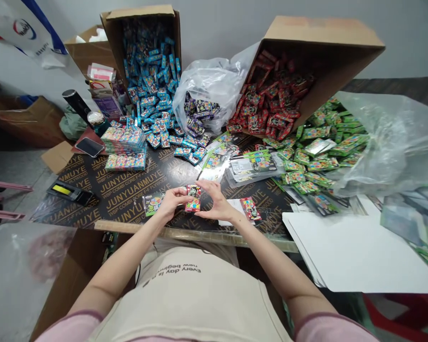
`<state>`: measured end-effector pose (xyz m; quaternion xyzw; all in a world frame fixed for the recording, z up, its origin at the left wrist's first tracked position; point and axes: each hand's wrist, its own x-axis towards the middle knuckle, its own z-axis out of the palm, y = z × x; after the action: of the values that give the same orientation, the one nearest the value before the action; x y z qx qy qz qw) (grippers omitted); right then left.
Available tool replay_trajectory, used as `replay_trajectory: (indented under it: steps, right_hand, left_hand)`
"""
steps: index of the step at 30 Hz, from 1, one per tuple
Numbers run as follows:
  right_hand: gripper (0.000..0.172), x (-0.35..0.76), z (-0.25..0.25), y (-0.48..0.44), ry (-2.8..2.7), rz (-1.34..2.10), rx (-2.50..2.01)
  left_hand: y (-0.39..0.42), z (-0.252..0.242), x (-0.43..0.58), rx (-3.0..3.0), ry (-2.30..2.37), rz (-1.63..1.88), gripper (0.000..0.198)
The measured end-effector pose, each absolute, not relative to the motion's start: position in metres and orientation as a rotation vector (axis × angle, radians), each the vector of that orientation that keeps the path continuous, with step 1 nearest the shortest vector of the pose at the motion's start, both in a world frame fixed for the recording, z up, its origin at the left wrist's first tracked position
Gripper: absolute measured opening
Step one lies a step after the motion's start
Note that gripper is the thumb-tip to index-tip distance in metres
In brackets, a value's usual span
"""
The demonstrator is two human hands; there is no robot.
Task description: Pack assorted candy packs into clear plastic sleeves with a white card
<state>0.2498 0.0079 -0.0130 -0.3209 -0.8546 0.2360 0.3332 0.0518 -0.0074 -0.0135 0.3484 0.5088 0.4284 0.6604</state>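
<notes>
A small red printed packet (pixel 193 199) is pinched at its left edge by my left hand (pixel 171 202), just above the dark board. My right hand (pixel 216 202) is open beside it, thumb and fingers spread apart around the packet's right side. Whether those fingertips touch it, I cannot tell. Left of my left hand lies a dark printed pouch (pixel 151 203) with green lettering, partly hidden by the hand. Another red packet (pixel 250 209) rests to the right of my right hand, against a white sheet (pixel 231 209).
Behind are a carton of blue packets (pixel 176 28), a plastic bag of purple packets (pixel 214 78) and a carton of red ones (pixel 324 33). Green packets (pixel 324 164) spill at right, near white boards (pixel 360 251). Stacked wrapped packs (pixel 124 161), a phone (pixel 90 147) and a black tool (pixel 71 192) lie left.
</notes>
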Motion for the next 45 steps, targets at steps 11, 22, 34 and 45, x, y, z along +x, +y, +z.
replay_trajectory:
  steps: [11,22,34,45]
  right_hand:
    - [0.069,0.258,-0.048,0.015,-2.2,0.422,-1.139]
    - [0.099,0.263,-0.039,0.016,-2.233,0.898,-0.976]
    - [0.061,0.316,-0.038,0.004,-1.878,0.461,-1.458]
    - [0.086,0.486,-0.037,0.067,-1.318,0.166,-2.14]
  left_hand:
    - [-0.004,-0.05,-0.004,2.258,1.533,0.307,0.111]
    - [-0.013,-0.034,-0.004,2.225,1.326,0.558,0.111]
    - [-0.003,-0.047,0.012,2.301,1.452,0.565,0.106]
    - [-0.01,-0.08,0.001,2.393,1.513,0.377,0.089]
